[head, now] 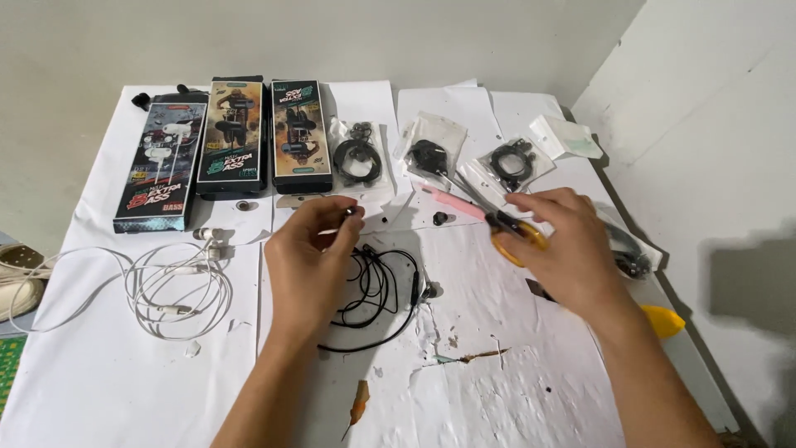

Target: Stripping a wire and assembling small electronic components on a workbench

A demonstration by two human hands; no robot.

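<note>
My left hand [308, 249] pinches a small dark earbud [351, 211] between thumb and fingertips, above a coil of black earphone cable [375, 290] lying on the white paper-covered table [99, 390]. My right hand [564, 245] hovers over scissors with orange-yellow handles [518, 232], fingers spread and touching them; whether it grips them is unclear. A pink flat tool [452, 203] lies just left of the scissors. A loose black earbud tip [440, 219] sits between my hands.
Three dark earphone boxes [232, 137] stand along the back left. Clear bags with black earphones [358, 158] lie at the back middle and right. A white wired earphone coil [178, 286] lies at left. A yellow object [663, 319] sits near the right edge.
</note>
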